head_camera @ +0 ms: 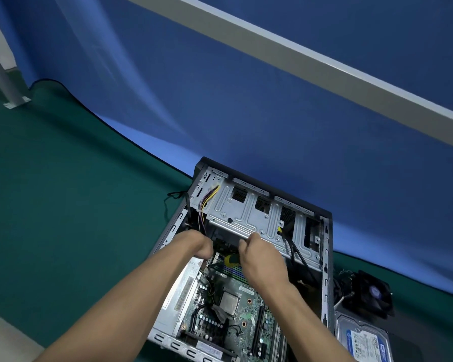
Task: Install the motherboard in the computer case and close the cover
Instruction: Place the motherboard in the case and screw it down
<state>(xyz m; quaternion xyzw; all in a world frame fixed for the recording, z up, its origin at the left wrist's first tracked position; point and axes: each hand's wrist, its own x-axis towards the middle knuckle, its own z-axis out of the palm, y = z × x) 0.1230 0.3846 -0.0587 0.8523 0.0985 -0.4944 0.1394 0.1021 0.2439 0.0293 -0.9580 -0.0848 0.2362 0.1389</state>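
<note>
Mat (63,205): green work surface under everything, with a blue sheet behind it.
Loose cable (171,195): black, lying on the mat just beside the case's far left corner.
Left hand (196,244): reaches into the case at the board's far edge; fingers curl downward out of sight, so whether it holds anything cannot be told.
Case (327,270): lies on its side, open face up, cover absent from view.
Motherboard (249,307): already lying inside the case, processor socket exposed; no screws can be confirmed.
Screwdriver (230,260): green and yellow handle, probably a screwdriver, between the hands.
Right hand (259,257): fingers appear closed round the handle, below the drive cage (246,215).
Handling: the board is light, stiff and fragile; it is best held by bare edges, never by the socket or the capacitors.
Fan (372,291): black, on the mat to the right of the case.
Hard drive (364,340): blue label, near the fan.
</note>
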